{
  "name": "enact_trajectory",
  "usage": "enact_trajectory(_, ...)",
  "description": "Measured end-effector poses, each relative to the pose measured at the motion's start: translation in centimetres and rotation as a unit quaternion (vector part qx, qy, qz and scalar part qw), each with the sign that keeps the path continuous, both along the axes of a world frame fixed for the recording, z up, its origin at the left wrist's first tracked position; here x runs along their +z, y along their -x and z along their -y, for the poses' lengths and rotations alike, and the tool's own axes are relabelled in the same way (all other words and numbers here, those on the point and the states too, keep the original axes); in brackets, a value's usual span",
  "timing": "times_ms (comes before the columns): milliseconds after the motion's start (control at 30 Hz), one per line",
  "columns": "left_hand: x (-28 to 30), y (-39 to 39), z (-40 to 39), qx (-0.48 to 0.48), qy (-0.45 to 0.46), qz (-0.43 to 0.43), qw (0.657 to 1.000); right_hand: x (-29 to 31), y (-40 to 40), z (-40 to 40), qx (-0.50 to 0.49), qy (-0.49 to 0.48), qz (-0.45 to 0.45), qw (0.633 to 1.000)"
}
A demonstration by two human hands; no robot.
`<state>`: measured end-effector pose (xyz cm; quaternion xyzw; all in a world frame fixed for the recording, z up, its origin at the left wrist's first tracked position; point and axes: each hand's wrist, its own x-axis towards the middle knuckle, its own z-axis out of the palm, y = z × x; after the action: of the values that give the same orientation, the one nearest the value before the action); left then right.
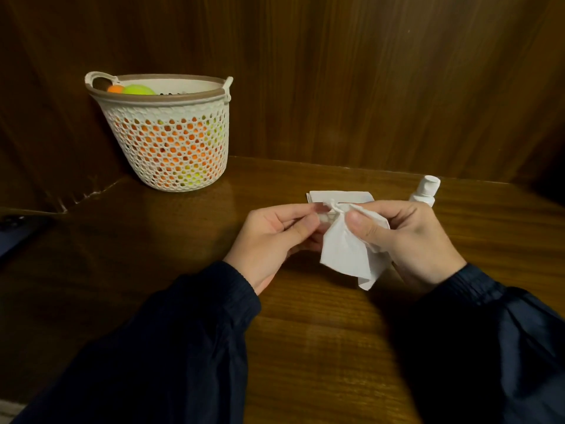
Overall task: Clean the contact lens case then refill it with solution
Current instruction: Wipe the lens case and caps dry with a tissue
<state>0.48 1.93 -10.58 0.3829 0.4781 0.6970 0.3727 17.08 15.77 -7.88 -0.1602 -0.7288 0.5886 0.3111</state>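
My left hand [272, 237] pinches a small white contact lens case [324, 216], of which only a sliver shows between my fingertips. My right hand [409, 240] grips a white tissue [345, 252] and presses a twisted corner of it against the case. The rest of the tissue hangs down over the wooden table [305, 325]. A small white solution bottle [425, 191] stands just behind my right hand, cap on. Both hands are held a little above the table.
A folded white tissue [339, 196] lies on the table behind my hands. A white mesh basket [171, 139] with orange and green balls stands at the back left. A dark flat object [15, 237] lies at the left edge. Wooden walls close the back.
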Motion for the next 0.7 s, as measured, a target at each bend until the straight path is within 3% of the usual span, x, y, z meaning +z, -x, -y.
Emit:
enact_trajectory(200, -0.1, 0.3, 0.3, -0.016, 0.002, -0.011, 1.0, 0.4, -0.1, -0.1, 0.03, 0.025, 0.024, 0.999)
enact_trajectory(400, -0.2, -0.5, -0.2, 0.01, 0.021, -0.105, 0.994, -0.2, 0.1, -0.4, 0.019, 0.048, 0.057, 0.997)
enact_trajectory(600, 0.0, -0.2, -0.3, 0.015, 0.003, -0.045, 0.999, 0.0, -0.1, -1.1, 0.051, 0.128, 0.044, 0.989)
enact_trajectory(700, 0.4, 0.0, 0.0, 0.026, -0.04, 0.022, 0.999, -0.2, 0.0, -1.7, -0.06, 0.068, 0.017, 0.996)
